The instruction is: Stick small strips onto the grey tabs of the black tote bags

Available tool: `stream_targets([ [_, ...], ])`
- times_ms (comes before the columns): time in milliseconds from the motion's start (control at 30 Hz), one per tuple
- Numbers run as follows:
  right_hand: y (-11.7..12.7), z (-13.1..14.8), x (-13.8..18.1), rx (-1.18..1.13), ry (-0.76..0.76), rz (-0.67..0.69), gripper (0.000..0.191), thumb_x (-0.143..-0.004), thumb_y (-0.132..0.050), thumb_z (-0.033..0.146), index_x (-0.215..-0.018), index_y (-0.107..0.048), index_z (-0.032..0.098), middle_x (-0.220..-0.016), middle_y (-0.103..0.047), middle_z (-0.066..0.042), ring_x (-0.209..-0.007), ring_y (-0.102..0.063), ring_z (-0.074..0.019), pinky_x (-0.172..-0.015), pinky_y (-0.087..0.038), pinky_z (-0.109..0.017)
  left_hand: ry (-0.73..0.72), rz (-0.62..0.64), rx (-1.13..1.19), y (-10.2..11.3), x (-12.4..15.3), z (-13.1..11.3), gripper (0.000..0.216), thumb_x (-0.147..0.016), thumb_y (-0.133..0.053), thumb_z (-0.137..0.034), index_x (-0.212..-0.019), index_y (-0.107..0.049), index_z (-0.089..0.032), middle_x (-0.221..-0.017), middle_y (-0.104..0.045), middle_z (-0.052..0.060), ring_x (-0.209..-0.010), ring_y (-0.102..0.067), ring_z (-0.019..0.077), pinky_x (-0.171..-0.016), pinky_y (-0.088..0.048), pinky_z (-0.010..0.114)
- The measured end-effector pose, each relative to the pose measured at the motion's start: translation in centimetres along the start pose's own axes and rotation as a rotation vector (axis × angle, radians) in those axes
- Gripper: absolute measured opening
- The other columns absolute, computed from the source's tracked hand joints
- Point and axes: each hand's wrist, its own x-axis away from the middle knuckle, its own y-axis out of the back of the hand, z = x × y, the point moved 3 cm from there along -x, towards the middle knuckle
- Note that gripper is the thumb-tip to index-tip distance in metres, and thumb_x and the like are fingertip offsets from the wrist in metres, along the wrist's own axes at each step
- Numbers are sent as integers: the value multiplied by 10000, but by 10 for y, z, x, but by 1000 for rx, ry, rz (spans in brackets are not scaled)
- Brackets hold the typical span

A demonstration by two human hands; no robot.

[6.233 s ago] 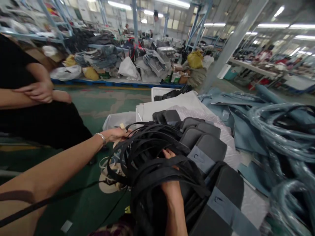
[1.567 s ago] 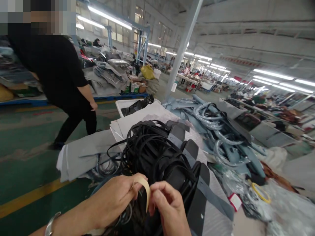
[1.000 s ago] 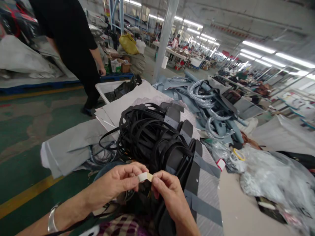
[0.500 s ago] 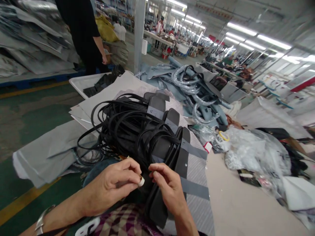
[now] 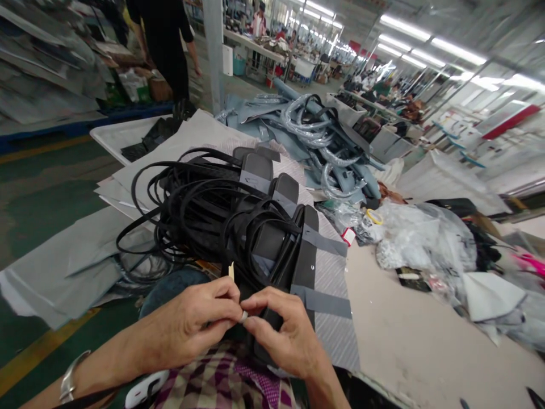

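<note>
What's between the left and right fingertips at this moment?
In the head view, a small pale strip is pinched between the left hand and right hand, touching both, in front of the black strap bundle.

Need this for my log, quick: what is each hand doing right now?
Left hand: closed, fingers pinching a small pale strip.
Right hand: closed, pinching the same strip from the other side, just in front of the black straps.

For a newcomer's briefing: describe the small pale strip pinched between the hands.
Find the big tangle of black straps on the table. Just below it, left hand and right hand pinch the small pale strip: whitish, tiny, unlike the long black straps around.
</note>
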Motion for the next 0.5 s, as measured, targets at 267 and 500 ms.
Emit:
stream_targets([
  [267, -26, -6, 2, 85, 11, -47, 77, -824, -700, 136, -825, -742, 202, -757, -730, 14, -701, -672, -115, -697, -493, -207, 94, -101, -11, -2, 28, 12, 188, -918, -492, -75, -903, -631, -201, -889, -577, 5, -779, -563, 114, -707, -403, 203],
  [500, -31, -13, -2, 186, 84, -124, 196, -833, -659, 120, -1002, -696, 212, -781, -710, 38, -702, -664, -102, -703, -501, -192, 364, -251, 38, -12, 42, 22, 175, -914, -621, -223, -1088, -620, -203, -757, -579, -48, -658, -541, 117, -598, -388, 215],
])
